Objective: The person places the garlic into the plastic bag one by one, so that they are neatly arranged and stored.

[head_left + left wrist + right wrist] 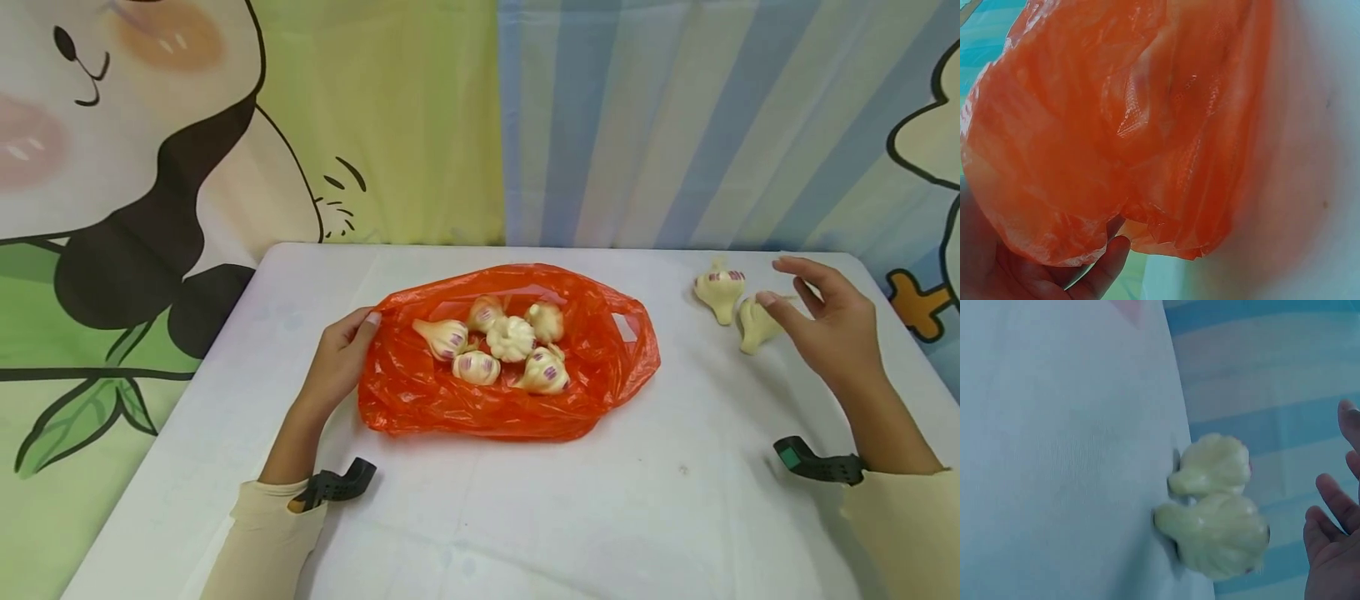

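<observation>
An orange-red plastic bag (480, 417) lies spread on the table with its mouth up, and several garlic bulbs (512, 339) show inside it. My left hand (336, 358) pinches the bag's left edge between thumb and fingers; in the left wrist view the bag (1085, 144) fills most of the picture above the fingertips. At the table's far right, two garlic bulbs lie side by side, a back one (720, 292) and a front one (756, 325). Over the front bulb hovers my right hand (836, 321), fingers apart and holding nothing. Both bulbs (1216, 534) also show beside it in the right wrist view.
The white table (480, 517) ends at a back edge against a printed curtain (637, 125). A black wrist device sits on each forearm, one on the left (341, 483) and one on the right (817, 462). The bag's handle loop (645, 333) points right.
</observation>
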`<state>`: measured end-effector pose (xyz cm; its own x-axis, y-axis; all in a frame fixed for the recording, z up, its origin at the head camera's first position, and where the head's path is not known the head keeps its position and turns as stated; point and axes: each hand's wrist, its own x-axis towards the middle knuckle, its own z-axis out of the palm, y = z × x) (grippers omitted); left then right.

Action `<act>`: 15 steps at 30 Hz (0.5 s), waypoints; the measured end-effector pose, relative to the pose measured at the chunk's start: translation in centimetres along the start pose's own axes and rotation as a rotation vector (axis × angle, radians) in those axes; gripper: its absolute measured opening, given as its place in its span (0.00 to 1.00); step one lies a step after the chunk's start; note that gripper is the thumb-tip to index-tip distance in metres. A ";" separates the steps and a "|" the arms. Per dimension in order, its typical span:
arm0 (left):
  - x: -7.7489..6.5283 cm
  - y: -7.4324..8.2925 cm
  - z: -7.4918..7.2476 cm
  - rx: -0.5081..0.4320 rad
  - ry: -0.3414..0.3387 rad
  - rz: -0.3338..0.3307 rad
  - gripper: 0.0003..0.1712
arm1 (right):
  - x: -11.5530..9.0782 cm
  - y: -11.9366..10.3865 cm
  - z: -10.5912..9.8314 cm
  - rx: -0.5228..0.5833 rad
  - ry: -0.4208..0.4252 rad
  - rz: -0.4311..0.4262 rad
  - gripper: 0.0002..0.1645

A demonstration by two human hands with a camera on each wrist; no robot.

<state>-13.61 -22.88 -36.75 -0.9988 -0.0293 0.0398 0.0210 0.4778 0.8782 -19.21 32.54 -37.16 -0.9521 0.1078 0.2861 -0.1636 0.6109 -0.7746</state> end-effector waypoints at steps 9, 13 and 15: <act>0.0 -0.3 0.1 0.024 0.002 0.001 0.29 | -0.5 3.0 -1.2 -0.081 -0.020 0.189 0.39; 0.1 -0.2 0.1 0.020 0.003 -0.001 0.29 | -0.7 4.6 -1.3 -0.061 -0.082 0.254 0.44; 0.1 -0.1 0.1 0.015 0.001 -0.003 0.29 | -0.9 5.3 -1.3 -0.046 -0.110 0.270 0.46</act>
<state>-13.72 -22.81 -36.90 -0.9988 -0.0319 0.0373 0.0169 0.4904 0.8713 -18.87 36.73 -40.78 -0.9823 0.1870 0.0079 0.1092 0.6069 -0.7873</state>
